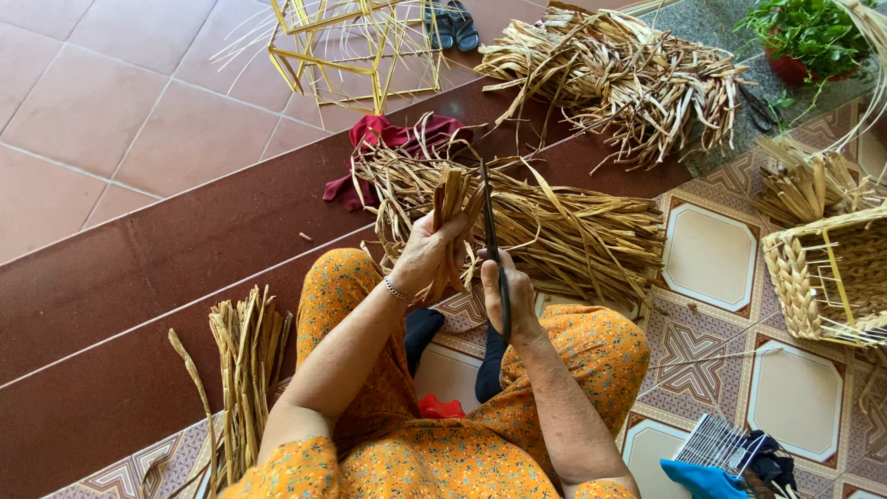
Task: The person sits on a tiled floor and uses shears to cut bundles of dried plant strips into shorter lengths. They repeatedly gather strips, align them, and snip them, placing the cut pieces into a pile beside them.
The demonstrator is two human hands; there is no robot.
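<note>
I see left hand (427, 254) closed round strip bundle (450, 196), held upright. Right hand (504, 294) just beside, closed on scissors (490, 242); blade runs parallel, touching bundle's right side.

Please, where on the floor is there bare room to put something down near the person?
Free: the plain red tiles left of the yellow frame, and the dark step between those tiles and the small straw bundle. Crowded: ahead of the left hand and right hand, where straw piles lie, and right, by the basket.
</note>
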